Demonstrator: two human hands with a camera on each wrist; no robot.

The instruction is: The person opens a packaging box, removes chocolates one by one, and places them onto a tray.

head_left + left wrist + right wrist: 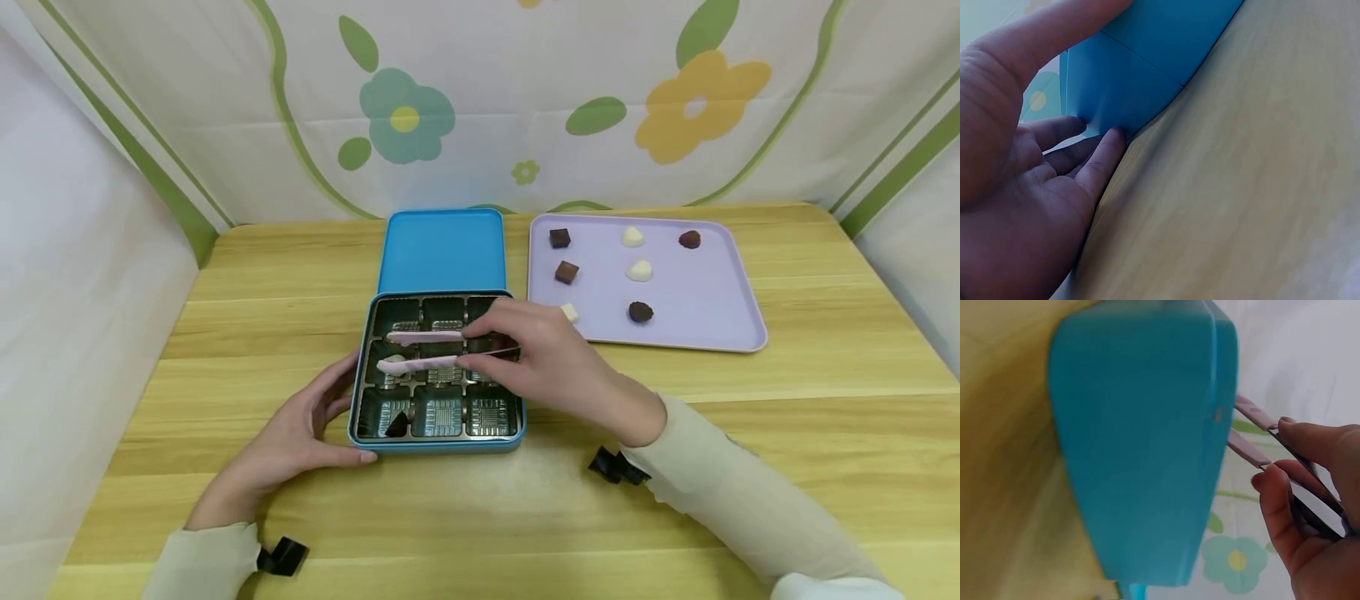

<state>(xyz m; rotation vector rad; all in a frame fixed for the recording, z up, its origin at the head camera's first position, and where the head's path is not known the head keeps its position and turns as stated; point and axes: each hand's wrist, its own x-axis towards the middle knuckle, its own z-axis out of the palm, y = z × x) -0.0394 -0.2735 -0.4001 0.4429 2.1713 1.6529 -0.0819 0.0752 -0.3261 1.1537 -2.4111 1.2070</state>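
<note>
A blue tin (437,447) holds a dark tray divided into several compartments. My left hand (296,429) holds its near left corner, the thumb along the front and the fingers against the left side (1104,75). Above the tin, my right hand (543,358) grips metal tongs with pale pink tips (420,365). Their two arms stand apart. A white chocolate (393,362) lies in the middle-left compartment, partly covered by the nearer tip. In the front-left compartment sits a dark chocolate (398,425). The right wrist view shows thumb and fingers on the tongs (1297,478).
The tin's blue lid (442,250) lies behind it. A lilac tray (697,321) at the back right carries several dark, brown and white chocolates, among them a dark one (641,312) and a white heart (639,271). A flowered curtain (495,100) hangs behind the wooden table.
</note>
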